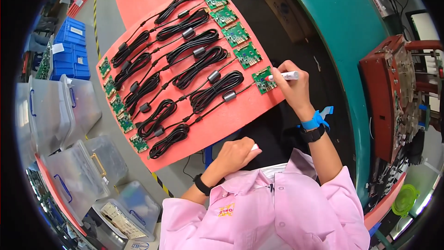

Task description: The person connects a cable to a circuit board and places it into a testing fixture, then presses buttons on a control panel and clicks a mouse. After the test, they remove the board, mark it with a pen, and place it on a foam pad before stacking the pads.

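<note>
My right hand (295, 85) grips a white marker pen (290, 76). The pen's reddish tip end points at the nearest green circuit board (263, 86) on the right edge of a pink foam sheet (210, 132); whether it touches is too small to tell. Several more boards, such as one green board (248, 56), line that edge beyond it. Each joins a coiled black cable (216, 91) with dark cylindrical ferrite cores (229, 96). Below the sheet's near edge, in front of my body, my left hand (235, 155) is closed around a small white piece (255, 146), probably the pen's cap.
More green boards (138, 143) lie along the sheet's left edge. Clear plastic bins (81, 104) and blue crates (70, 60) stand on the floor at left. To the right runs a green work surface (344, 41) with a red machine (381, 102) on it.
</note>
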`<state>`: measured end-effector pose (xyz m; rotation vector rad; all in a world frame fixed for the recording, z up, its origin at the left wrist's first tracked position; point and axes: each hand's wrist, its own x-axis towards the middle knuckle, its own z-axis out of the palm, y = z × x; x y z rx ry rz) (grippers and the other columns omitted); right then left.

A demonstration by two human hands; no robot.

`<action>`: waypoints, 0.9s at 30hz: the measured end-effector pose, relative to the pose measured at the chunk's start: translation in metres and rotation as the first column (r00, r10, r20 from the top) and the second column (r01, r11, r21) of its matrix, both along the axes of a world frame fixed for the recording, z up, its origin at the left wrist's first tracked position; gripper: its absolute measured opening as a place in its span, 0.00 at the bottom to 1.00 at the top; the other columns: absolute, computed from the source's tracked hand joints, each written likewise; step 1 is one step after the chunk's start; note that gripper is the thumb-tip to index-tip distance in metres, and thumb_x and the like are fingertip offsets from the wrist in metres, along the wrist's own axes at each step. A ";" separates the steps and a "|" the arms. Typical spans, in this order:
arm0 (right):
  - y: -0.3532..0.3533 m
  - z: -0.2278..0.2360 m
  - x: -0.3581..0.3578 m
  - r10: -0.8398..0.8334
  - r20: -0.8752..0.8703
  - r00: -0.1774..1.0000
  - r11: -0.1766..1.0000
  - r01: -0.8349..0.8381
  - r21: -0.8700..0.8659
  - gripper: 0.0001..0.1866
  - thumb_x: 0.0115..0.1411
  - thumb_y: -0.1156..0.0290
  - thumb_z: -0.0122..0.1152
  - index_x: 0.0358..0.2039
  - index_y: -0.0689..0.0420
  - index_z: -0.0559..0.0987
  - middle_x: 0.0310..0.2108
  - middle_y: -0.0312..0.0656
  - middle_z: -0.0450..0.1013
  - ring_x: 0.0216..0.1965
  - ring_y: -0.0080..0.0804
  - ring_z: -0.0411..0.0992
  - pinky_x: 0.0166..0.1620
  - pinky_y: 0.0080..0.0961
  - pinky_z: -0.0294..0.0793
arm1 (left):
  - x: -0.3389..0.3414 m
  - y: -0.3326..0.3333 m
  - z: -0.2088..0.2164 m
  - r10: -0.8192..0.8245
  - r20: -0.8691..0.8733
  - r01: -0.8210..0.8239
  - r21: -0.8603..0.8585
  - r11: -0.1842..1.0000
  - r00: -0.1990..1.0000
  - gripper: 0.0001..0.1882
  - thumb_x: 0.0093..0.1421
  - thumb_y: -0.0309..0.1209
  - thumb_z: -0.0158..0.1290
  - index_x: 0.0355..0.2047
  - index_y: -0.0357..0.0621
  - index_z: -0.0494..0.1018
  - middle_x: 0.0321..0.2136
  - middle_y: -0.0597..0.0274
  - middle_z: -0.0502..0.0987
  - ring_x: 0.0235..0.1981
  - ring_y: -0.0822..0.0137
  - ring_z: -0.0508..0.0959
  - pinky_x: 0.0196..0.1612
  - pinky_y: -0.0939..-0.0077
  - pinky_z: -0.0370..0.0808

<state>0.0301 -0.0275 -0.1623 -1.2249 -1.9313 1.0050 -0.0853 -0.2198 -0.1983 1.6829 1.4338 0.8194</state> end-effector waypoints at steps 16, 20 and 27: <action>0.060 0.004 -0.038 0.030 0.001 1.000 0.999 -0.030 0.024 0.12 0.52 0.68 0.57 0.17 0.62 0.70 0.13 0.34 0.65 0.17 0.14 0.64 0.19 0.15 0.58 | -0.065 0.044 0.019 0.376 -0.136 -0.353 0.169 0.920 0.916 0.11 0.48 0.30 0.52 0.18 0.37 0.64 0.15 0.55 0.64 0.14 0.56 0.67 0.17 0.69 0.63; 0.061 -0.007 -0.049 0.061 -0.084 0.995 0.998 -0.060 0.013 0.13 0.51 0.68 0.57 0.17 0.62 0.69 0.13 0.34 0.65 0.17 0.14 0.64 0.19 0.15 0.58 | -0.066 0.041 0.016 0.383 -0.113 -0.365 0.151 0.919 0.917 0.11 0.49 0.30 0.52 0.19 0.37 0.64 0.15 0.55 0.64 0.15 0.56 0.67 0.17 0.69 0.63; 0.068 -0.018 -0.058 0.090 -0.046 0.995 0.995 -0.088 0.047 0.13 0.51 0.67 0.57 0.17 0.61 0.69 0.11 0.34 0.65 0.16 0.13 0.62 0.18 0.15 0.57 | -0.071 0.045 0.009 0.434 -0.070 -0.426 0.109 0.898 0.898 0.11 0.51 0.30 0.51 0.20 0.36 0.64 0.16 0.54 0.64 0.15 0.55 0.67 0.18 0.69 0.63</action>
